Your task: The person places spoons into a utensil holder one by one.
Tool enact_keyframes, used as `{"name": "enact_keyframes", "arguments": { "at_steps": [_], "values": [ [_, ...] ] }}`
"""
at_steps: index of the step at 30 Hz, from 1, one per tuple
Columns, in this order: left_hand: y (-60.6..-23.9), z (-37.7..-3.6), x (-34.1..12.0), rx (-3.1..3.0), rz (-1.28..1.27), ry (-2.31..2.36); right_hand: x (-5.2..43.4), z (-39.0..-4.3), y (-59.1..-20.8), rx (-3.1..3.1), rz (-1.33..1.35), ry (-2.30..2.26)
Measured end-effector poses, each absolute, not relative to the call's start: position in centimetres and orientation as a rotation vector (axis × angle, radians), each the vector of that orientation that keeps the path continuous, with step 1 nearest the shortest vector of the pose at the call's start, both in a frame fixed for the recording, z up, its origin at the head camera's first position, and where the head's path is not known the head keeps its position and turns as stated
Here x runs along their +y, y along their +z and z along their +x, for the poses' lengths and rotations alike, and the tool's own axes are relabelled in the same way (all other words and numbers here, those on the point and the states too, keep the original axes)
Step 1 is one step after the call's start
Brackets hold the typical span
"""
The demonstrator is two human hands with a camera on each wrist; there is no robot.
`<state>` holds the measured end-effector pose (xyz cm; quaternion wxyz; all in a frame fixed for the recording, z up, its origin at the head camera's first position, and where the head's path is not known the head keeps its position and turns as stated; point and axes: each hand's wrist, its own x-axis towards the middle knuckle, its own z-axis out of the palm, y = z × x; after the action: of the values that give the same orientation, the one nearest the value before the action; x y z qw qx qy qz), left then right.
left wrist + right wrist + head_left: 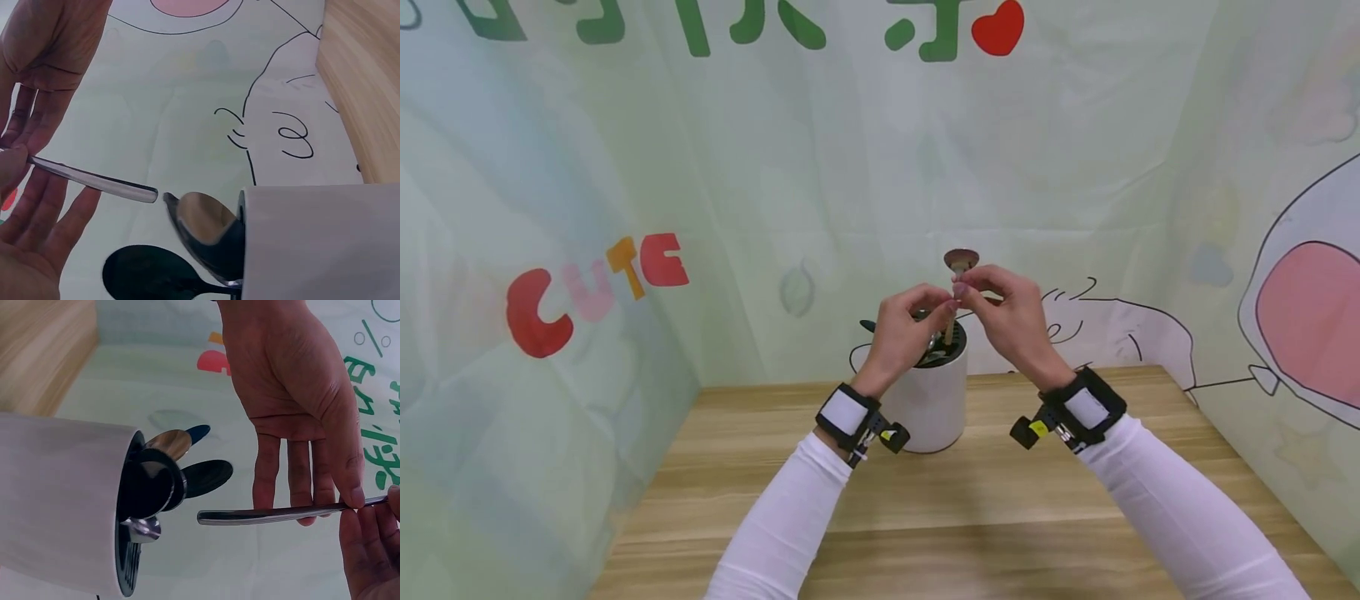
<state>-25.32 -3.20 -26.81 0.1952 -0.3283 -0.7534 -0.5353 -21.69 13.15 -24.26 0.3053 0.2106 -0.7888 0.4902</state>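
A metal spoon stands bowl up above a white cylindrical utensil holder. My left hand pinches its handle between thumb and fingertips. Just higher on the spoon, close below the bowl, my right hand pinches it too. The handle shows shiny in the left wrist view; its free end hangs clear of the holder's contents. Several utensils stick out of the holder's black slotted top, among them a black spoon and a shiny metal spoon. The hands partly hide the holder in the head view.
The holder stands near the back edge of a wooden table. A printed cloth backdrop rises behind the table and along both sides. Each wrist wears a black strap with a small camera.
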Motion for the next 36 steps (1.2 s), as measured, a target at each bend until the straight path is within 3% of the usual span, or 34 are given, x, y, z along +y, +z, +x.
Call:
{"name": "enact_keyframes", "arguments": {
  "at_steps": [14,36],
  "values": [
    [-29.7,-27.3,-3.2,-2.185,-0.868,-1.556,13.3,-23.8,-26.9,-2.141,0.535,1.282],
    [-30.9,-28.1,-2.7,-2.018,-0.891,-1.526,13.4,-24.7,-28.3,-2.102,0.529,1.294]
  ]
}}
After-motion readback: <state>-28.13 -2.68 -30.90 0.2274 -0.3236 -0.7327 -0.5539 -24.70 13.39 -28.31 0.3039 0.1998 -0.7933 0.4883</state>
